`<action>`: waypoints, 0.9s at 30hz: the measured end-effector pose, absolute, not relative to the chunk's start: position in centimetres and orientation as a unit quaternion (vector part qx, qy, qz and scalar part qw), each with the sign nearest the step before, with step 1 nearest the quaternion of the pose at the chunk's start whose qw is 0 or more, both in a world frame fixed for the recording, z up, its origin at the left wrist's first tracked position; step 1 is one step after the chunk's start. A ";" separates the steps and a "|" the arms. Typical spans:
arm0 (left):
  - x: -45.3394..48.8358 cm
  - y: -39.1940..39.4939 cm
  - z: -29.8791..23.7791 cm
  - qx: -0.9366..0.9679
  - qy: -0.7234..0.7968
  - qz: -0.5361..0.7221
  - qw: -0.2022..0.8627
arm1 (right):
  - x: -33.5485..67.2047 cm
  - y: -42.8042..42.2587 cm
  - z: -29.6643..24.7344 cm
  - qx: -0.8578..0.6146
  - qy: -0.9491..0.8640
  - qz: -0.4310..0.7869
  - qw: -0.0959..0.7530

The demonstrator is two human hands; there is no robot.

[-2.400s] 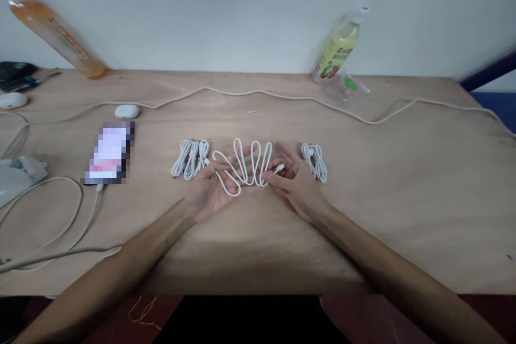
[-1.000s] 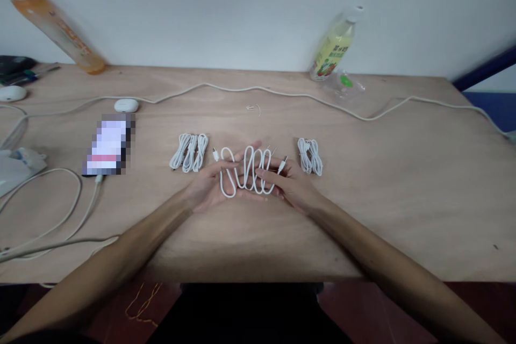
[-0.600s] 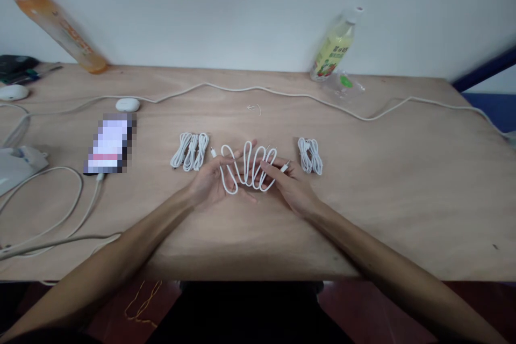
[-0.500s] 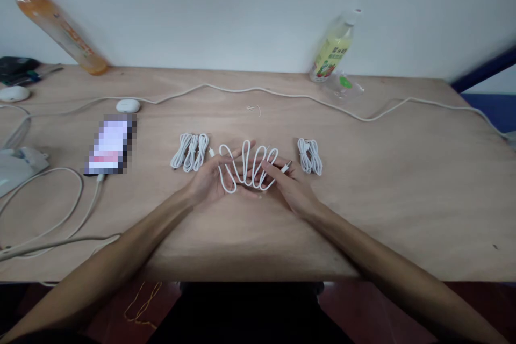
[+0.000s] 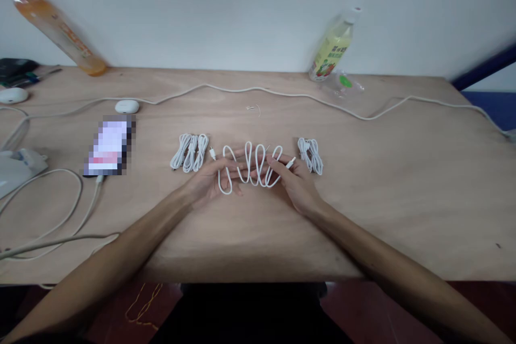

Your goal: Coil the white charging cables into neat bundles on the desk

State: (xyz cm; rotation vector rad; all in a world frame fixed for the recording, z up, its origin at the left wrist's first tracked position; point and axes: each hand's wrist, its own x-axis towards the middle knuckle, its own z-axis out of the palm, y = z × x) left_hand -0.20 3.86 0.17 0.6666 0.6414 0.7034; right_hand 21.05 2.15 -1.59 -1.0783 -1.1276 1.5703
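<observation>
A white charging cable [image 5: 249, 164] in loose zigzag loops spans the gap between my two hands, above the table. My left hand [image 5: 207, 177] grips its left end under the thumb, with one small plug sticking out beyond the thumb. On the other end, my right hand [image 5: 296, 183] pinches the loops between thumb and fingers, and a white plug shows past the thumb. Several bundled white cables [image 5: 189, 152] lie just left of my left hand. Two more bundled cables [image 5: 310, 156] rest beside my right hand. Parts of my fingers are hidden behind the loops.
A phone [image 5: 108, 145] on a charging lead and a white earbud case [image 5: 127, 106] lie left. An orange drink bottle [image 5: 60, 32] and a yellow-green bottle [image 5: 332, 48] stand by the wall. A long white cord [image 5: 258, 88] crosses the table's back. Small twist ties [image 5: 253, 108] lie mid-table.
My hands have drawn slightly apart, the right one shifting a little to the right. The cable loops are spread wider, and my left fingers extend less below them.
</observation>
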 end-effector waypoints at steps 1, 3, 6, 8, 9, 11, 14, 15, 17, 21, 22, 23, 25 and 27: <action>-0.1 3.7 0.3 0.328 0.322 0.338 0.821 | 21.1 2.2 -1.6 -0.431 -0.458 0.635 0.449; 0.2 3.5 0.7 0.361 0.347 0.352 0.791 | 21.2 2.3 -1.6 -0.425 -0.463 0.631 0.455; 0.4 3.2 1.0 0.400 0.359 0.363 0.761 | 21.3 2.4 -1.6 -0.424 -0.468 0.623 0.461; 0.5 3.1 1.1 0.408 0.372 0.365 0.749 | 21.3 2.4 -1.6 -0.426 -0.470 0.623 0.457; 0.5 3.1 1.0 0.408 0.377 0.364 0.747 | 21.3 2.4 -1.6 -0.428 -0.469 0.625 0.454; 0.6 3.0 0.9 0.400 0.378 0.359 0.754 | 21.3 2.3 -1.7 -0.428 -0.466 0.634 0.445; 0.6 2.9 0.3 0.380 0.361 0.354 0.774 | 21.2 2.2 -1.8 -0.420 -0.458 0.650 0.438; 0.6 2.9 0.1 0.378 0.358 0.354 0.777 | 21.2 2.1 -1.8 -0.418 -0.458 0.650 0.439; 0.5 2.8 -0.3 0.376 0.357 0.352 0.779 | 21.2 2.0 -1.8 -0.418 -0.459 0.647 0.443; 0.5 2.9 -0.5 0.351 0.350 0.345 0.797 | 21.0 1.8 -1.7 -0.417 -0.467 0.647 0.435; 0.5 3.0 -0.4 0.340 0.344 0.344 0.805 | 21.0 1.7 -1.6 -0.418 -0.470 0.646 0.433; 0.4 3.0 -0.4 0.330 0.337 0.341 0.813 | 20.9 1.7 -1.5 -0.419 -0.473 0.642 0.434; 0.4 3.2 -0.3 0.315 0.320 0.333 0.829 | 20.8 1.6 -1.4 -0.424 -0.476 0.633 0.440; 0.3 3.3 -0.2 0.307 0.299 0.330 0.841 | 20.7 1.5 -1.4 -0.428 -0.476 0.628 0.443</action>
